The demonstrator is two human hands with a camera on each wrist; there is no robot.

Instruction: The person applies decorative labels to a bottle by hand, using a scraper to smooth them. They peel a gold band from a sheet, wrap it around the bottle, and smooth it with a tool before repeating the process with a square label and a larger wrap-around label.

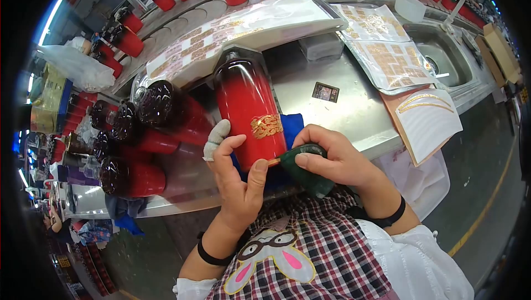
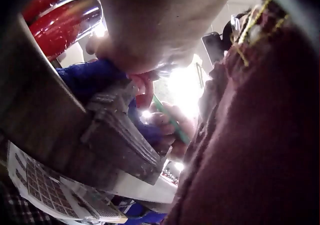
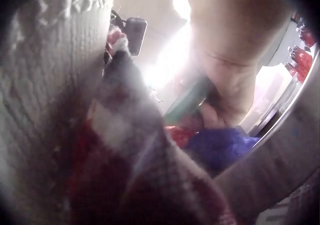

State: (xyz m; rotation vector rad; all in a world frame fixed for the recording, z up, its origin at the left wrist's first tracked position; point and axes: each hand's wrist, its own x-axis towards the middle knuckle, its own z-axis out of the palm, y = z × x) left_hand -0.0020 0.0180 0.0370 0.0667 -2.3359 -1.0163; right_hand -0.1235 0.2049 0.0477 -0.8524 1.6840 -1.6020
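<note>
A glossy red bottle (image 1: pixel 247 106) with a black upper part lies tilted on blue cloth (image 1: pixel 293 128), its base towards the person. A gold ornamental decal (image 1: pixel 266 127) sits on its lower side. My left hand (image 1: pixel 238 184) holds the bottle's base end, thumb at the bottom edge and fingers bent along the side. Pale finger covers (image 1: pixel 217 136) wrap some fingertips. My right hand (image 1: pixel 337 159) pinches a dark green flat piece (image 1: pixel 307 172) between thumb and fingers, its corner at the bottle's base. In the right wrist view the green piece (image 3: pixel 187 102) appears blurred.
Several red-black bottles (image 1: pixel 146 175) lie at the left. Behind is a long sheet of gold decals (image 1: pixel 221 34); more decal sheets (image 1: pixel 390 59) lie on a tray at right, near a sink (image 1: pixel 448 51). A small dark card (image 1: pixel 326 92) rests on the metal table (image 1: pixel 354 117).
</note>
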